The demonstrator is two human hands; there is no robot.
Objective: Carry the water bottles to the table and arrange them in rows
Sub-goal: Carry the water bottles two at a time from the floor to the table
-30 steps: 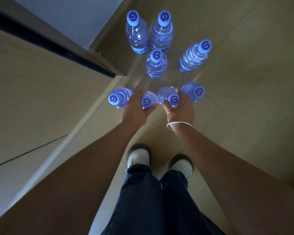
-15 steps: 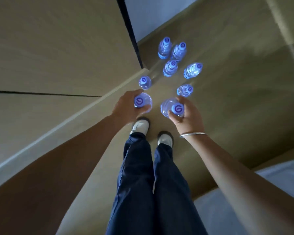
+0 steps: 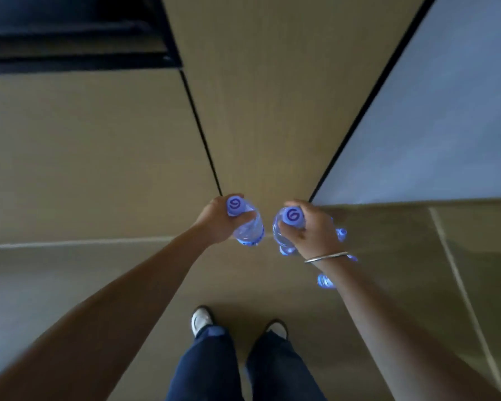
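I saw the left grip clenched around the neck of one water bottle, fingers curled just below its cap. The right grip was wrapped the same way around a second water bottle, thumb across the neck under that bottle's cap. Each blue cap carried a dark purple swirl mark; I could read no lettering on either bottle. Both bottles hung upright, side by side but apart, held out in front of me above the floor. Both arms reached forward from the near corners, nearly straight, hands at about the same height. A thin metal bangle circled the right wrist. Behind that wrist, blurred blue bits of other bottles showed on the floor. Near the bottom edge I saw dark trousers and two shoes.
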